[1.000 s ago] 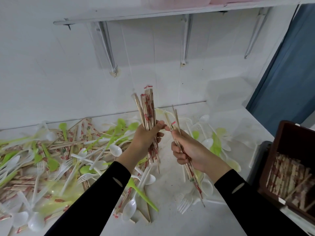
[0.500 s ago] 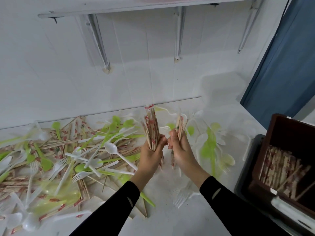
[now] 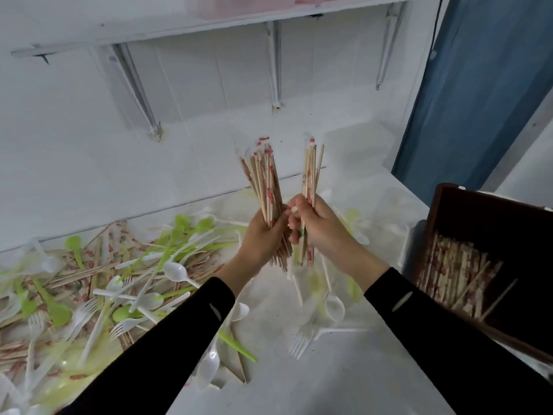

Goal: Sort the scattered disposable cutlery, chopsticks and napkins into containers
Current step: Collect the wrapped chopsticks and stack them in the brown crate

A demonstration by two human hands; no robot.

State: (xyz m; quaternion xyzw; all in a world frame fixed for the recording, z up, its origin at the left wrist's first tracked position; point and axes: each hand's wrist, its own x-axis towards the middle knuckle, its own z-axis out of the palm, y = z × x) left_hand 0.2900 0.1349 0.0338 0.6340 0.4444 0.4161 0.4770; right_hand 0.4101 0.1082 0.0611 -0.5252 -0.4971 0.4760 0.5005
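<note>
Left of the left hand [image 3: 263, 235], a heap of plastic spoons, forks and chopsticks [image 3: 134, 283] litters the counter [image 3: 344, 378]. The left hand clamps a thick chopstick bundle [image 3: 266, 181] upright. Just beside it, the right hand [image 3: 323, 232] clamps a thinner bundle [image 3: 311, 172]. If the two are merged, smooth, slim sticks could slip out where the lower ends splay and fall to the counter below. The sticks are pale wood, some seemingly in red-printed sleeves. Right of the right hand stands a dark brown bin [image 3: 437, 205] holding chopsticks.
</note>
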